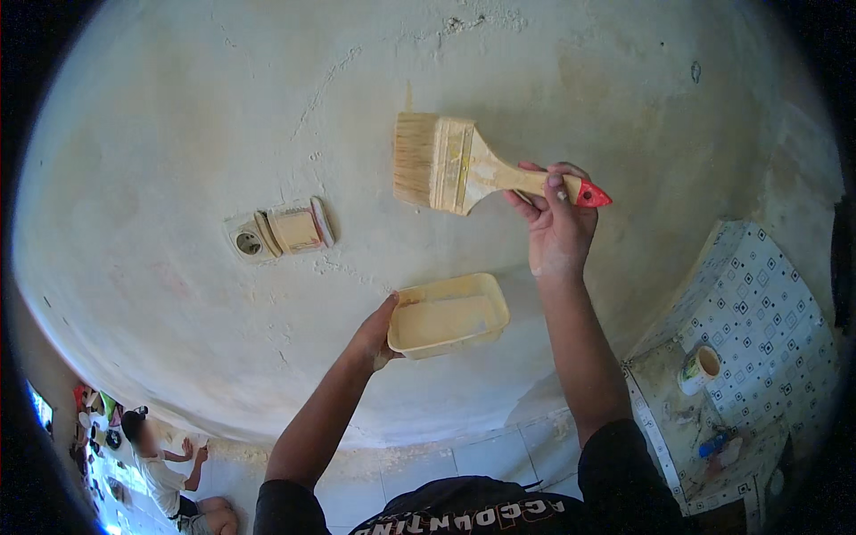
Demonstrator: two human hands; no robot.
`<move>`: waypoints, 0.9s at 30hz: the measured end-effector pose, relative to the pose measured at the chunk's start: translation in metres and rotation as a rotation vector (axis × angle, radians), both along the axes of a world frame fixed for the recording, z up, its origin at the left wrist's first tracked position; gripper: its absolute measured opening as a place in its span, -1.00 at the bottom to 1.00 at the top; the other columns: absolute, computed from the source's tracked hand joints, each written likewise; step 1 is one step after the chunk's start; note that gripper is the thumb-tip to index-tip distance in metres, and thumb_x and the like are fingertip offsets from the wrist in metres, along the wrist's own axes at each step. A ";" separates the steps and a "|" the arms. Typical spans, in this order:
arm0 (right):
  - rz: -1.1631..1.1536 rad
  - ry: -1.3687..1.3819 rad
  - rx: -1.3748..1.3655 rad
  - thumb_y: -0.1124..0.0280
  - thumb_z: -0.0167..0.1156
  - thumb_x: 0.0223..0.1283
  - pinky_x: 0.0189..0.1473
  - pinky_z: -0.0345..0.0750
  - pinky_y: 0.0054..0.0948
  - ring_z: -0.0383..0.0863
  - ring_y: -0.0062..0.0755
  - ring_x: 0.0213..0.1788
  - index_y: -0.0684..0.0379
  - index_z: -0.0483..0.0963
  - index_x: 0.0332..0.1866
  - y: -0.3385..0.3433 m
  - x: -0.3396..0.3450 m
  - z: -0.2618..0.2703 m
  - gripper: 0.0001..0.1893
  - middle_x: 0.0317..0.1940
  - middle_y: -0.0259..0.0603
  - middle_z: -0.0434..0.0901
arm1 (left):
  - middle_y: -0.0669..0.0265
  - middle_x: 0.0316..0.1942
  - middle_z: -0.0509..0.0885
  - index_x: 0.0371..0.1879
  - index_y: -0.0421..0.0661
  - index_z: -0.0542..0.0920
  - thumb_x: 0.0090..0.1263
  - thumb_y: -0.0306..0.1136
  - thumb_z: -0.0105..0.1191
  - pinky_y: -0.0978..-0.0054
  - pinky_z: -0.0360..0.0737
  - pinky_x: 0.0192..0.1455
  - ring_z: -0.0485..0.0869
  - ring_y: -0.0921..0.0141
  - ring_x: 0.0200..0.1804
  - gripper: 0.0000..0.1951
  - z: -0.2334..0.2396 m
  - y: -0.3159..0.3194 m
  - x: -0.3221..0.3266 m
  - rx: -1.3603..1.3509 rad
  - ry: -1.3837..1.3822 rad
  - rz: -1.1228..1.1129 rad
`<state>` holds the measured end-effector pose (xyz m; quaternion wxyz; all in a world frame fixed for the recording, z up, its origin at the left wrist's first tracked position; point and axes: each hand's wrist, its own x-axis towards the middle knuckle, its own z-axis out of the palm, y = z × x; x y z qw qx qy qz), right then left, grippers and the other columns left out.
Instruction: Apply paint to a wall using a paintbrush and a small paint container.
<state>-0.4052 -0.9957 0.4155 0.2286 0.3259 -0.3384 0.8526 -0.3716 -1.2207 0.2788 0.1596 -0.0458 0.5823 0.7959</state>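
Note:
My right hand (558, 214) grips the wooden handle of a wide flat paintbrush (491, 167) near its red tip. The brush lies almost level across the view, bristles pointing left, against or close to the wall (200, 134); I cannot tell whether they touch it. Pale splashes coat its ferrule and the handle's neck. Lower down, my left hand (376, 338) holds the left end of a rectangular yellowish plastic tub (498, 314). Cream-coloured liquid (451, 321) covers the tub's bottom, and its inner walls are smeared. Most of the left fingers are hidden beneath the tub.
A paint-smeared wall socket (249, 242) with a switch unit beside it juts from the cracked plaster. At right, a white bucket (707, 364) and a blue object (714, 444) sit on a patterned tiled counter (769, 294). At lower left, another person (160, 475) sits by the wall.

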 end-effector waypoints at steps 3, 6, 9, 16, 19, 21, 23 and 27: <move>-0.092 0.025 0.033 0.45 0.17 0.15 -0.11 0.65 -0.23 0.58 -0.18 -0.08 0.24 0.37 -0.20 -0.006 0.003 -0.022 -0.82 -0.23 -0.07 0.52 | 0.24 0.09 0.48 0.20 -0.05 0.30 0.44 0.10 -0.42 0.26 0.53 0.00 0.53 0.33 0.06 -0.44 -0.010 -0.005 0.000 0.001 -0.005 0.006; -0.070 0.021 0.261 0.49 0.21 0.11 -0.14 0.67 -0.24 0.57 -0.15 -0.06 0.27 0.38 -0.22 -0.009 0.009 -0.048 -0.81 -0.24 -0.10 0.49 | 0.22 0.10 0.47 0.20 -0.08 0.29 0.45 0.08 -0.43 0.25 0.52 0.03 0.50 0.33 0.09 -0.45 -0.021 -0.004 0.001 0.018 -0.022 0.005; -0.235 0.126 0.343 0.48 0.21 0.12 -0.16 0.67 -0.25 0.56 -0.14 -0.04 0.30 0.38 -0.22 -0.006 -0.001 -0.066 -0.80 -0.22 -0.03 0.50 | 0.20 0.10 0.46 0.19 -0.10 0.29 0.46 0.06 -0.43 0.25 0.50 0.05 0.49 0.33 0.11 -0.46 -0.035 -0.004 0.005 0.036 -0.011 0.020; -0.671 0.163 0.161 0.55 0.13 0.15 -0.15 0.66 -0.25 0.55 -0.14 -0.05 0.32 0.35 -0.17 0.051 0.018 -0.066 -0.82 -0.15 0.05 0.49 | 0.19 0.06 0.48 0.18 -0.13 0.29 0.48 0.01 -0.43 0.32 0.51 0.04 0.52 0.33 0.06 -0.48 -0.054 -0.009 0.014 0.016 0.004 0.061; -0.988 0.301 0.192 0.62 0.08 0.15 -0.12 0.64 -0.17 0.54 -0.17 -0.06 0.32 0.36 -0.16 0.055 0.027 -0.076 -0.85 -0.18 0.01 0.48 | 0.19 0.04 0.50 0.17 -0.16 0.29 0.48 0.01 -0.44 0.36 0.51 0.02 0.53 0.34 0.04 -0.48 -0.066 -0.012 0.018 0.029 0.050 0.058; -1.220 0.265 0.382 0.66 0.09 0.11 -0.02 0.57 -0.15 0.54 -0.23 -0.13 0.34 0.38 -0.15 0.041 0.040 -0.086 -0.82 -0.19 0.00 0.49 | 0.19 0.03 0.50 0.16 -0.17 0.30 0.48 0.00 -0.42 0.36 0.51 0.02 0.53 0.35 0.03 -0.49 -0.079 -0.015 0.020 0.026 0.052 0.065; -1.173 0.287 0.520 0.65 0.12 0.05 0.02 0.52 -0.23 0.54 -0.31 -0.19 0.33 0.42 -0.21 0.014 0.047 -0.109 -0.83 -0.21 -0.03 0.50 | 0.18 0.02 0.50 0.15 -0.18 0.30 0.48 -0.01 -0.41 0.37 0.51 0.01 0.53 0.36 0.03 -0.49 -0.094 -0.020 0.025 0.022 0.052 0.076; -0.886 0.423 0.627 0.59 0.30 -0.12 -0.14 0.62 -0.30 0.65 -0.14 -0.22 0.18 0.47 -0.23 -0.059 0.071 -0.144 -0.72 -0.31 -0.06 0.59 | 0.19 0.00 0.51 0.13 -0.19 0.32 0.48 -0.04 -0.37 0.42 0.49 0.04 0.53 0.37 0.02 -0.51 -0.134 -0.033 0.043 0.077 0.065 0.091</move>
